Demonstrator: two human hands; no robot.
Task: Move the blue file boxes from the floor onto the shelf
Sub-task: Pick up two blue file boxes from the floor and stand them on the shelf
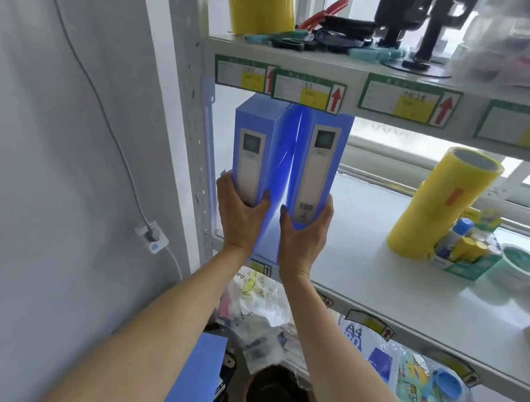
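White metal shelving fills the space ahead of me, set against a grey wall (59, 123) with a socket and cable low on it. On the middle shelf (363, 254), at its left end beside the upright post, two blue file boxes stand upright side by side, spines facing me. My left hand (241, 213) is wrapped around the bottom of the left file box (255, 143), fingers curled on both sides of its spine. My right hand (305, 232) is closed the same way around the bottom of the right file box (318, 160), which tilts slightly away from its neighbour at the base. Further right on the same shelf stands a tall yellow roll (439, 200), near a small carton of glue sticks (461, 249). Another blue box (198, 375) lies below, near the floor by my left forearm.
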